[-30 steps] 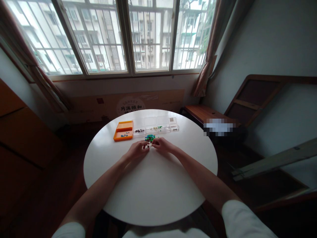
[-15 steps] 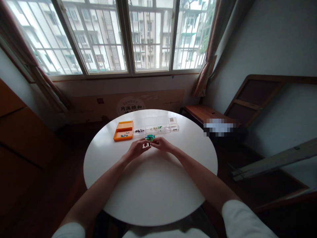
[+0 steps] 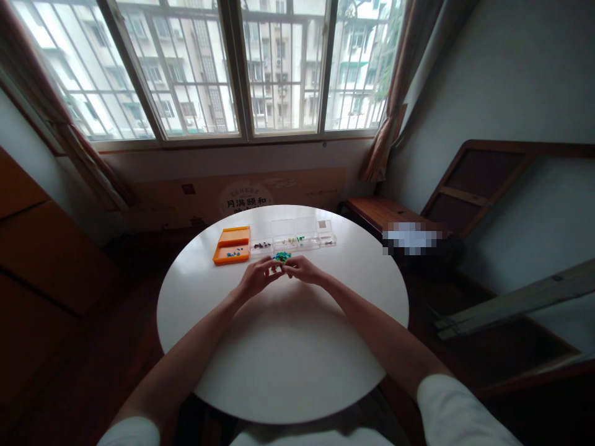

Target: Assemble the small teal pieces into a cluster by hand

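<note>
A small green and blue brick assembly (image 3: 282, 256) is between my hands near the middle of the white round table (image 3: 279, 359). My left hand (image 3: 256, 276) is closed on its left and near side, fingertips pressed to it. From the right, my right hand (image 3: 302, 270) pinches the near right side of the same assembly. The fingers hide its lower part, and any single small piece between them is too small to make out.
Behind the hands stand an orange tray (image 3: 231, 260) with small blue pieces and a row of open clear boxes (image 3: 294, 229) holding dark, cream and green pieces. A wooden bench (image 3: 376, 209) is beyond the table at the right, below the window.
Both hands' fingers have shifted slightly and drawn closer together at the assembly. The dark piece that showed between the fingertips is now mostly hidden.
</note>
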A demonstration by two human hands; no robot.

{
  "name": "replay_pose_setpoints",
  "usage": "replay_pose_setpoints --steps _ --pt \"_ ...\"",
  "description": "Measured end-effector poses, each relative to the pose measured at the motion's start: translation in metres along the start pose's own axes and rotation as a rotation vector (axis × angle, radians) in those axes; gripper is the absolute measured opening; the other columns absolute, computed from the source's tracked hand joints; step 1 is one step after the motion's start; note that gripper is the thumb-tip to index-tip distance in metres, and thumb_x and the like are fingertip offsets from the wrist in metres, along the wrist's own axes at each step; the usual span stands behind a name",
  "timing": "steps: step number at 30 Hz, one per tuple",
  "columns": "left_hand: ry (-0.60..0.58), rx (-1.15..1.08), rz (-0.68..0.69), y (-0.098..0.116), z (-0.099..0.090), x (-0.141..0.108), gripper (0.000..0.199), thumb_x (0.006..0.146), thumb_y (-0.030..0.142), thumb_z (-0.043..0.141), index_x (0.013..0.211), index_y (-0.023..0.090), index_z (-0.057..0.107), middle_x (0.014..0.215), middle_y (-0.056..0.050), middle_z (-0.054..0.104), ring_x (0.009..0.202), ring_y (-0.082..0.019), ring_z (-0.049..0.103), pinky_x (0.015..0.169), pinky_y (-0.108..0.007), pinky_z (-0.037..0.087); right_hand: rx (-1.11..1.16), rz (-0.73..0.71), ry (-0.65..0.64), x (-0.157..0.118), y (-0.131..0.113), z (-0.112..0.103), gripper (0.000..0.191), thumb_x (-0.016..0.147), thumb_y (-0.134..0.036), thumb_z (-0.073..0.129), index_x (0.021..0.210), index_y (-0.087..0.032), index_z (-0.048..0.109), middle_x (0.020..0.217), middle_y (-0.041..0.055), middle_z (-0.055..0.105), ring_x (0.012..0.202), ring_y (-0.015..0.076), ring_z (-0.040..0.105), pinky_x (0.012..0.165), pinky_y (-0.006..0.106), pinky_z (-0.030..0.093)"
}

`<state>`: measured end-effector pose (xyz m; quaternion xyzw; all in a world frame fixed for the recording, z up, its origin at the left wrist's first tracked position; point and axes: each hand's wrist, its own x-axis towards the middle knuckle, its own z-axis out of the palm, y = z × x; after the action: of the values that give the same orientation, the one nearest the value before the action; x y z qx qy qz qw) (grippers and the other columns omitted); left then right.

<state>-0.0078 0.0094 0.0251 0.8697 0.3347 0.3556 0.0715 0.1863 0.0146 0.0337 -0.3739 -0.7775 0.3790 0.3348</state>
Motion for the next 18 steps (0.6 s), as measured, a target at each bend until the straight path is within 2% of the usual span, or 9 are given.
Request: replay_pose_setpoints --steps 6,18 --pt "0.015 -0.001 -0.008 -0.001 0.0 0.0 0.017 0.085 0.028 0.052 0.094 0.02 0.064 0.08 -0.001 0.059 0.054 -0.005 0.052 0.053 -0.017 0.042 0.074 0.041 0.06 0.002 0.003 -0.001 0.02 0.076 -0.026 0.052 0.066 -0.01 0.059 0.055 0.0006 0.055 0.052 0.0098 0.05 0.051 0.021 0.038" --pt "0.049 0.005 -0.106 0.0 -0.002 0.002 0.014 0.08 0.024 0.056 0.089 0.019 0.065 0.078 -0.001 0.06 0.055 -0.006 0.053 0.054 -0.017 0.041 0.128 0.007 0.078 0.005 0.014 0.0 0.031 0.078 -0.039 0.056 0.073 -0.009 0.061 0.056 0.0014 0.057 0.052 0.0096 0.051 0.051 0.022 0.039"
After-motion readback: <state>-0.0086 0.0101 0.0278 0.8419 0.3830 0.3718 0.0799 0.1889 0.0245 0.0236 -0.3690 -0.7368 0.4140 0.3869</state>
